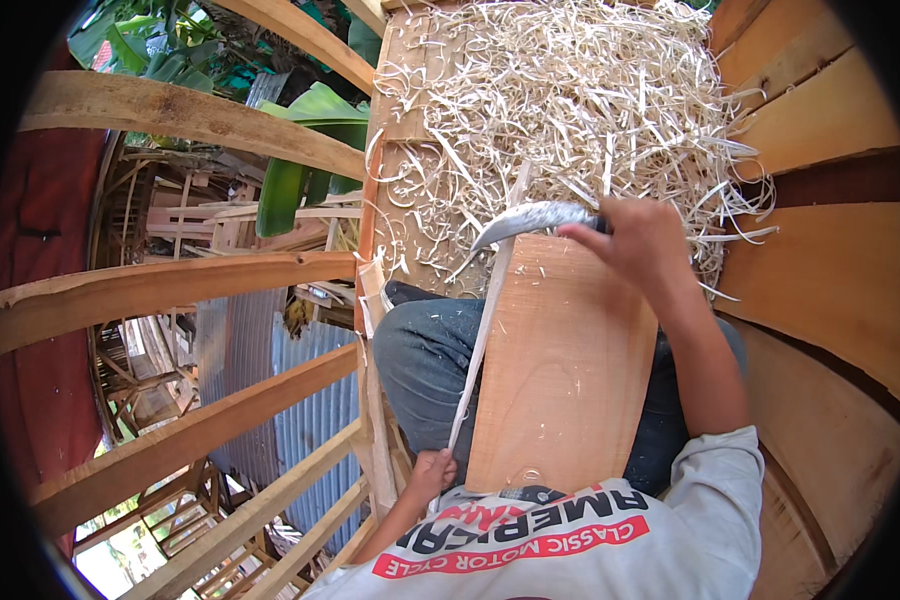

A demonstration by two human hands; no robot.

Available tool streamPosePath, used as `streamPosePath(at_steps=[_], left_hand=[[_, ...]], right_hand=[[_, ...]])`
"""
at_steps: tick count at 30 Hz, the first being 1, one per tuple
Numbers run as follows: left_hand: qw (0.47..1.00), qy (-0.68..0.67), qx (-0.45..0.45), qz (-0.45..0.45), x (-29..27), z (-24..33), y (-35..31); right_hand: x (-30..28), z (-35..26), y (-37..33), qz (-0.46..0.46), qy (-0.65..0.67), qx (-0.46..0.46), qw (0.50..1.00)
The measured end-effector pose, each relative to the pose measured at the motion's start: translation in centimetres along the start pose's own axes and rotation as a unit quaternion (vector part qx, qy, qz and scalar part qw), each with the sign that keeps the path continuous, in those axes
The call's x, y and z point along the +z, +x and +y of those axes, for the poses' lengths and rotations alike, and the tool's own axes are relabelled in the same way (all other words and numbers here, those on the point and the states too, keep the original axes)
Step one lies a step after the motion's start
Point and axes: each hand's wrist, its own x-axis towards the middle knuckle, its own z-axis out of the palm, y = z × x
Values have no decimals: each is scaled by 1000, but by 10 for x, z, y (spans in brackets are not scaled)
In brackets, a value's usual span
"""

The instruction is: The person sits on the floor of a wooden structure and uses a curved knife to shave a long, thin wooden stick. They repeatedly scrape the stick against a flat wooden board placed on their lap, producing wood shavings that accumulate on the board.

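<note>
While the left grip (434, 471) is clasping a pale strip (484, 330) left of the wooden board (565, 370), the right grip (640, 238) is holding a curved knife (540, 217) at the board's far edge; shavings (570, 90) are lying beyond the board.

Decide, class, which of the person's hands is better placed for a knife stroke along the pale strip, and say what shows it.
Probably the right hand: it grips the curved knife, which crosses the pale strip near its far end. The left hand holds the strip's near end.
</note>
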Motion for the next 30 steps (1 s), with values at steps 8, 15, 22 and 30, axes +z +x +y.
streamPosePath(at_steps=[8, 15, 22, 30], left_hand=[[999, -19, 13, -30, -1, 2, 1], [999, -34, 15, -36, -2, -7, 3], [999, -31, -5, -33, 1, 1, 3], [1000, -28, 8, 10, 7, 0, 2]], right_hand=[[12, -2, 0, 65, -50, 57, 995], [6, 43, 8, 70, 25, 273, 959], [-9, -6, -11, 53, 67, 53, 995], [15, -15, 12, 54, -11, 50, 997]])
